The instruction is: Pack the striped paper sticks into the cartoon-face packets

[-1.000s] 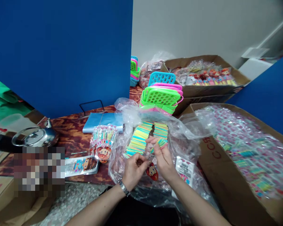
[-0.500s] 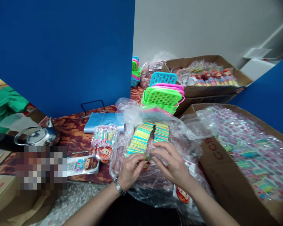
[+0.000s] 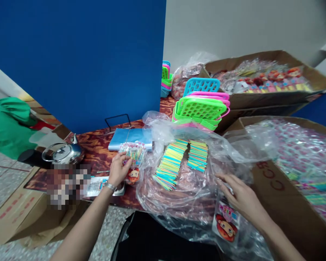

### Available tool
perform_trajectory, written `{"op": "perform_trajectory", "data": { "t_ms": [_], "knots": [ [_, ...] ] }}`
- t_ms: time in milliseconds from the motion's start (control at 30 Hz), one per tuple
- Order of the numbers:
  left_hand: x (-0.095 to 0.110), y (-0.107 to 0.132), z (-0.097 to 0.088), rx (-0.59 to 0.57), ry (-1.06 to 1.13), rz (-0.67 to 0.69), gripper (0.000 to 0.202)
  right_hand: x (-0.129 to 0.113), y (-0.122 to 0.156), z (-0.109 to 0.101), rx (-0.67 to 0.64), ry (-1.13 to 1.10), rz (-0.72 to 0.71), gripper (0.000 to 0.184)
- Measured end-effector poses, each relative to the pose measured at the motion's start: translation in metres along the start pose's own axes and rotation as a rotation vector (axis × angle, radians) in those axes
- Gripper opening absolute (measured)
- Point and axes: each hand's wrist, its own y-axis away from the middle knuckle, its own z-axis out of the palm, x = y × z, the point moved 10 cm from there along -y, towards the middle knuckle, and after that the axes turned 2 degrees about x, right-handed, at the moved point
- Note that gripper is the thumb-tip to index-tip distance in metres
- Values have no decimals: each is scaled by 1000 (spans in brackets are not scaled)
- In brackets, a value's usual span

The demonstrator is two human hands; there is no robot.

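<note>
Currently | stick packets [image 3: 137,153] at left fingers [image 3: 121,156], grip unclear | printed pouch [image 3: 226,225] beside right fingers [image 3: 229,179], loosely parted

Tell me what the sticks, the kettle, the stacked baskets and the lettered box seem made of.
Sticks: possibly plastic or paper, too small to tell; plain colours.
Kettle: likely polished metal, given its mirror-like shine.
Baskets: probably moulded plastic; bright, even colour, regular holes.
Box: apparently cardboard; dull brown walls with printed letters.
</note>
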Motion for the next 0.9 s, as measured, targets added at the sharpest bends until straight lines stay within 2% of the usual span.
{"op": "perform_trajectory", "data": {
  "t_ms": [133,267,367,467,667,767,833,900],
  "knots": [
    [-18,-11,6,34,-90,-5,38,32,24,17,-111,191,62,31],
    [-23,-10,6,14,-110,-18,46,51,39,21,-184,257,165,30],
    [-20,-10,7,-26,-106,-30,45,60,39,22,-186,232,206,24],
    [-19,-10,8,-61,-117,-55,45,64,35,25,-186,155,175,20],
    [-17,-11,5,-65,-121,-50,43,70,35,19,-49,256,91,25],
    [0,-9,-13,61,-136,1,40,68,35,19,-68,330,55,22],
    [25,-1,-25,180,-102,55,38,59,32,12,-62,352,21,21],
    [60,14,-22,194,32,126,35,36,25,-7,2,315,-33,20]
  ]
}}
